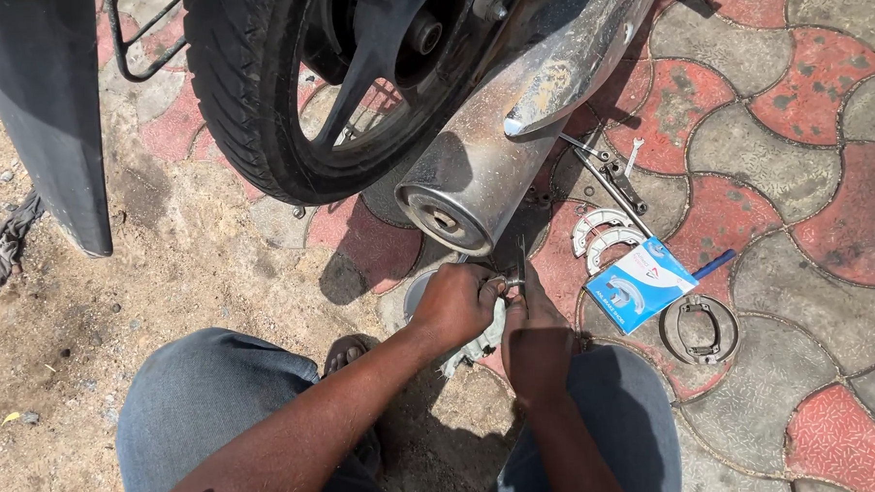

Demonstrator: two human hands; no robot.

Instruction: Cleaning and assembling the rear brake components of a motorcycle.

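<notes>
Below the exhaust pipe (492,147) of the motorcycle, over the paving, the left hand (454,304) and right hand (536,344) meet, each grip pressed around a small metal part (505,284) held between the knees, presumably for steadiness. The part is grey, largely hidden; a pale rag (480,343) hangs beneath. Brake shoes (602,235) and a blue box (640,283) lie near the right.

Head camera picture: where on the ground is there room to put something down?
Bare paving lies at the far right, beyond the brake shoe ring and blue-and-white box. Sandy ground is bare at left, between the tyre and the person's knee. It is crowded under the silver exhaust, where both hands, loose shoes and tools lie.
</notes>
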